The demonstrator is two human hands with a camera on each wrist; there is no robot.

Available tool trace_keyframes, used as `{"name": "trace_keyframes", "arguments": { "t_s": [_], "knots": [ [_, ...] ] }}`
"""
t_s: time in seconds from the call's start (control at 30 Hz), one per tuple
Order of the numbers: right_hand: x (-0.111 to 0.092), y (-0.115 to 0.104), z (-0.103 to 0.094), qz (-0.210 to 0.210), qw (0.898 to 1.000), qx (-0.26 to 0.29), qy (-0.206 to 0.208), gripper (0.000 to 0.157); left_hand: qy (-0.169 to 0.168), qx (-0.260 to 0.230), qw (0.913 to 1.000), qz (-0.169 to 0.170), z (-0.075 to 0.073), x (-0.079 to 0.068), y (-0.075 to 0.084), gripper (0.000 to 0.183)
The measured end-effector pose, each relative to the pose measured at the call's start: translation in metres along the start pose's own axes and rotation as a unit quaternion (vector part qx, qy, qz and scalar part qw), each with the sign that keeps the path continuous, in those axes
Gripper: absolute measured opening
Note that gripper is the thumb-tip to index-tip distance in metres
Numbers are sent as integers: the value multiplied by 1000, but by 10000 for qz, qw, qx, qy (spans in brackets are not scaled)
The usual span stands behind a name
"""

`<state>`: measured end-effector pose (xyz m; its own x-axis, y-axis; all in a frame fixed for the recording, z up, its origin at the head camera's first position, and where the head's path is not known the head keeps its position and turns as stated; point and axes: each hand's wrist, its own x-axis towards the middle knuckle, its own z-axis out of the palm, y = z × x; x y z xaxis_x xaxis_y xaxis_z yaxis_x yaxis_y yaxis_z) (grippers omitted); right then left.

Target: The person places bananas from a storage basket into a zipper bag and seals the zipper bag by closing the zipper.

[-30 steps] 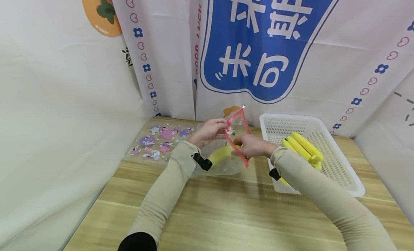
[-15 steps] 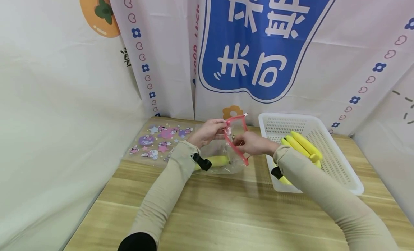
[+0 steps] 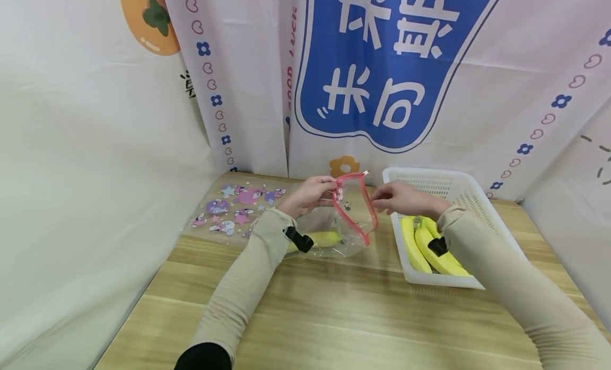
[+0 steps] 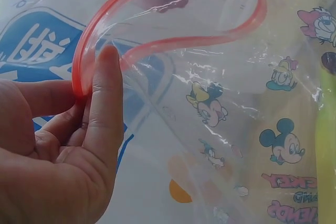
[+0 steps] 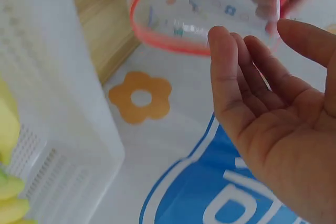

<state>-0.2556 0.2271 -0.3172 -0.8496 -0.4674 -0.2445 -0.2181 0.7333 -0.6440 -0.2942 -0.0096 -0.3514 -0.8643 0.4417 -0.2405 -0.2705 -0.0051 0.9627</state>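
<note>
The left hand [image 3: 311,196] pinches a limp-looking clear plastic bag [image 3: 334,217] by its red rim [image 4: 81,66], the surest hold; the relaxed right hand [image 3: 406,199] perhaps touches opposite.

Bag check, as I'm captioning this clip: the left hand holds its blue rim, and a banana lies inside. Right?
Not quite: the rim is red, not blue, as the left wrist view shows. The left hand does hold it, and a banana lies inside the bag.

A flat sheet [image 3: 217,208] lies by the far left corner of the tabletop [image 3: 334,317]. Right of it, a bag [image 3: 329,220] contains a banana [image 3: 328,239]; toward the far right corner, a basket [image 3: 444,280] holds bananas [image 3: 413,248].
</note>
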Motion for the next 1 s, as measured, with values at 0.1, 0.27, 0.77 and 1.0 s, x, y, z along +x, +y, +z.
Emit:
{"name": "trace_keyframes", "arguments": {
  "t_s": [0.1,0.27,0.77,1.0],
  "knots": [
    [-7,11,-14,226,9997,-18,86,27,-42,-9,10000,35,1,-1,1,23],
    [-20,34,-39,611,9981,46,100,37,-185,-13,9997,126,2,-3,1,28],
    [-35,124,-76,1868,9778,895,-302,71,-228,-85,9995,208,1,0,-4,28],
    [-42,151,-78,2360,9638,1157,-445,76,-175,-128,9995,219,1,-1,-4,26]
  ]
}}
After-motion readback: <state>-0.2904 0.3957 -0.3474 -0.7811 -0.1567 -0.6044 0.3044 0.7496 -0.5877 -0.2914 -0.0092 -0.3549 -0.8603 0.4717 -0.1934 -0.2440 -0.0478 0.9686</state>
